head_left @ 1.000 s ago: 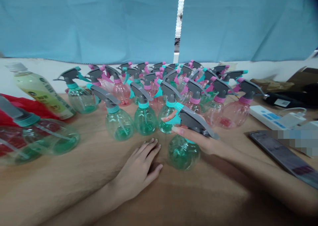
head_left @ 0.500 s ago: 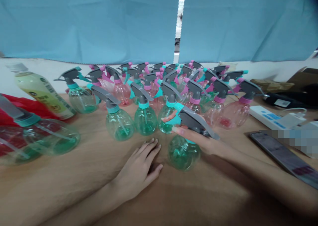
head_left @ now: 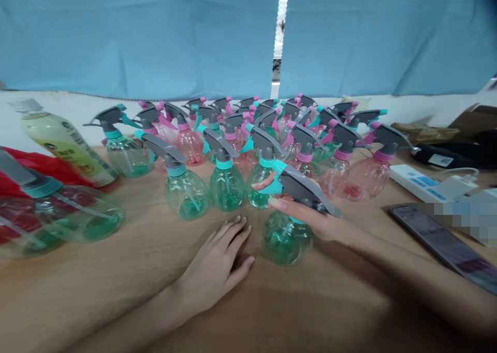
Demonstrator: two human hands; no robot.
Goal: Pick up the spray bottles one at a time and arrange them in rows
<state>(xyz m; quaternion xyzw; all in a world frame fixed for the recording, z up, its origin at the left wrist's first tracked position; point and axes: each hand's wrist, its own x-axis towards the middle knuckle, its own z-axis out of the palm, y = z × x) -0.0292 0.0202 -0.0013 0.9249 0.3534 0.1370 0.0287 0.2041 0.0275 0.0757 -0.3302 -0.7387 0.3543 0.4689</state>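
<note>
Spray bottle (head_left: 287, 247) in the right hand (head_left: 315, 220) sits just right of the frame's middle, its round green body low and its grey head (head_left: 301, 188) above. That hand grips it around the neck, with one fingertip showing beyond the teal front end and another digit crossing on the near side. The body looks roughly upright, while the head slants from its teal end at upper left to the lever's tip at lower right, over the hand. Whether the base rests on the bench (head_left: 155, 275) or hangs just clear of it, I cannot tell.

The left hand (head_left: 213, 267) lies open, palm down on the bench, left of the bottle and apart from it by a narrow strip of bare wood. Its fingers point up and right, and its thumb aims at the body's lower left side. So the right hand is the nearer of the two hands, in contact, and the left is just beside.

Three green bottles (head_left: 227, 190) stand close behind the held one, toward the frame's centre; a phone (head_left: 442, 244) lies beyond the right forearm.
</note>
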